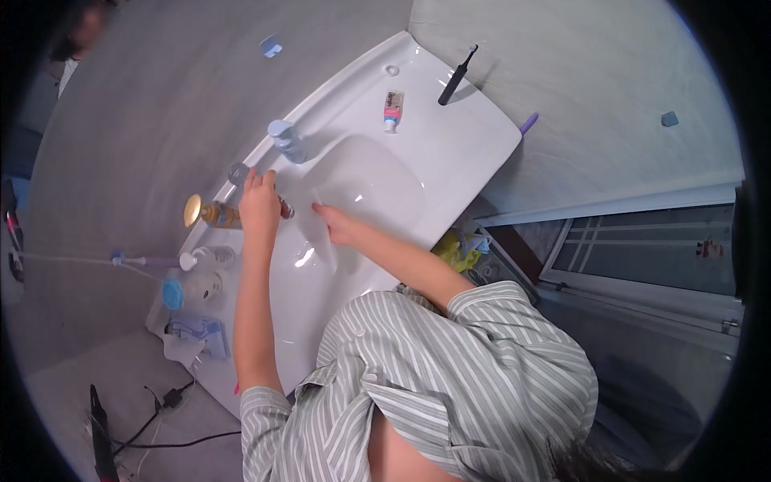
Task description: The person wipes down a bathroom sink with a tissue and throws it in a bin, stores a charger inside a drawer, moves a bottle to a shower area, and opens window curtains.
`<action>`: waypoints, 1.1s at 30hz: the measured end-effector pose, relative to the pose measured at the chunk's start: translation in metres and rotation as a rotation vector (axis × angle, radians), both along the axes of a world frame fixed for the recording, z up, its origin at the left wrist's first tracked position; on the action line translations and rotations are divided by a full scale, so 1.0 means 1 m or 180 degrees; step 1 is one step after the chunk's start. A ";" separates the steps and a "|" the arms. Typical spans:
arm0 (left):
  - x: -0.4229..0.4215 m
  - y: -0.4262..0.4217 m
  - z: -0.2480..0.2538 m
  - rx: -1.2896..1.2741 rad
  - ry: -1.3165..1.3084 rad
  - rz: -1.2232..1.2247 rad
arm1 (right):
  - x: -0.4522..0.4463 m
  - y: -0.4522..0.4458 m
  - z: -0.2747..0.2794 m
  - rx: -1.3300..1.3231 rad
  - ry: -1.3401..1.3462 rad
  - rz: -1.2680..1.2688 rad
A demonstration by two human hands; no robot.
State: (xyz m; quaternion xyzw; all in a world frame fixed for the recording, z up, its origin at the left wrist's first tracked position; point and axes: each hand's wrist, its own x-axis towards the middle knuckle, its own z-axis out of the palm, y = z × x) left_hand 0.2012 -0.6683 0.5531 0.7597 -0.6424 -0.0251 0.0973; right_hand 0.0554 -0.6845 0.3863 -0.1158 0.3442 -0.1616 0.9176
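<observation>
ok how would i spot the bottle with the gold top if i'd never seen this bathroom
Find the white sink, then the containers along its edge at the picture's left. Look beside the left hand for the bottle with an amber body. Its wide, round gold top sets it apart from the neighbouring white bottle and blue-lidded container.

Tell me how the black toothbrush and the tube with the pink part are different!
The black toothbrush is mostly dark, while the tube has pink, blue and pale parts. The toothbrush is long and thin; the tube looks shorter and wider. The toothbrush has a small head at its far end, while the tube has printing on it. Both are on the white sink.
</observation>
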 end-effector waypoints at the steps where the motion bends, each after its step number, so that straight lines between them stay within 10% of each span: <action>1: -0.001 -0.002 0.000 0.0014 0.0007 -0.0016 | 0.005 -0.001 0.003 0.0014 0.0007 -0.0016; 9: 0.011 -0.016 0.033 0.0083 0.0926 0.0043 | 0.020 -0.018 0.067 0.0677 -0.0599 0.0189; 26: -0.045 0.047 -0.013 -0.1157 0.1501 0.0342 | -0.005 -0.034 0.007 0.0428 -0.0824 0.0335; 33: -0.106 0.093 -0.075 -0.0893 0.0476 -0.0461 | -0.040 -0.015 0.017 0.0731 -0.0074 0.0328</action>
